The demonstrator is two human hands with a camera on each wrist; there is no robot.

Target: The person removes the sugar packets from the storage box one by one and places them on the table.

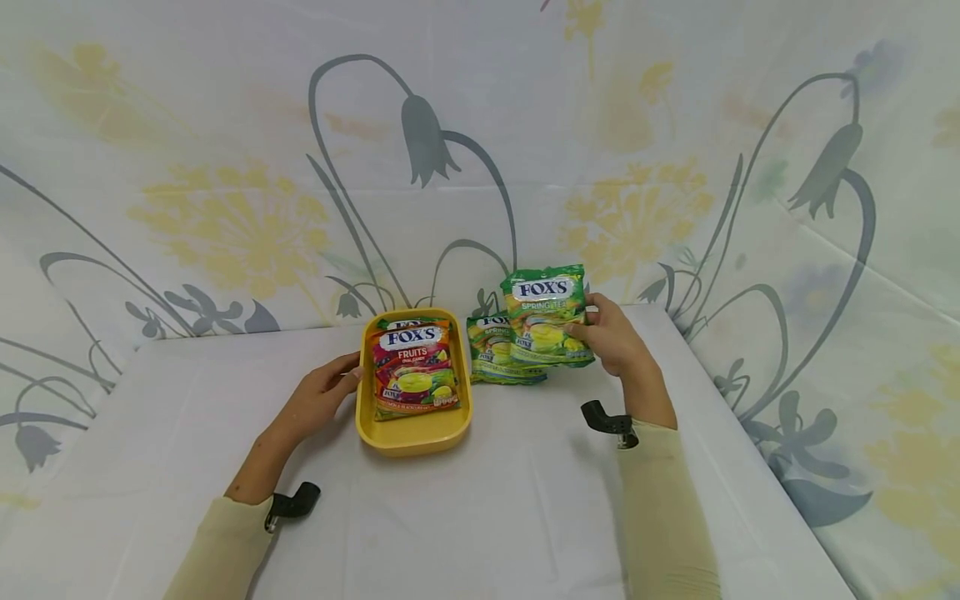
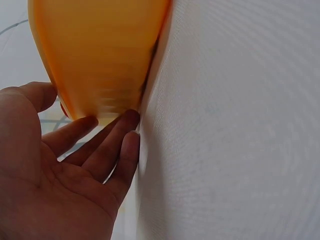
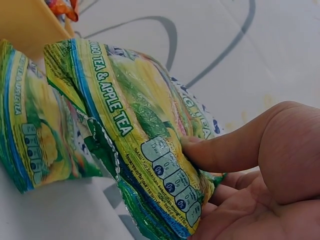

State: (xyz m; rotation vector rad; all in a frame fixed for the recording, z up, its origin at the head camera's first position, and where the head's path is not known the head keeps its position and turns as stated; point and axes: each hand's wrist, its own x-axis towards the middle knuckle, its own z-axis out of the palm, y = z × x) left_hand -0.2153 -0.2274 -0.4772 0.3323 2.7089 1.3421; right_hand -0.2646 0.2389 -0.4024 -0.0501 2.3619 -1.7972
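I count three candy bags on my feed. One is a red fruits bag (image 1: 415, 369), lying flat inside the single yellow tray (image 1: 411, 437) on the white table (image 1: 487, 517); a green edge showing behind its top may be another bag, but I cannot tell. My right hand (image 1: 617, 337) pinches the first green tea bag (image 1: 545, 315) at its right edge, thumb on the front, holding it upright above the table. The second green tea bag (image 1: 497, 354) lies just behind and below it, right beside the tray. My left hand (image 1: 321, 398) is relaxed, its straight fingers (image 2: 107, 145) touching the tray's left wall.
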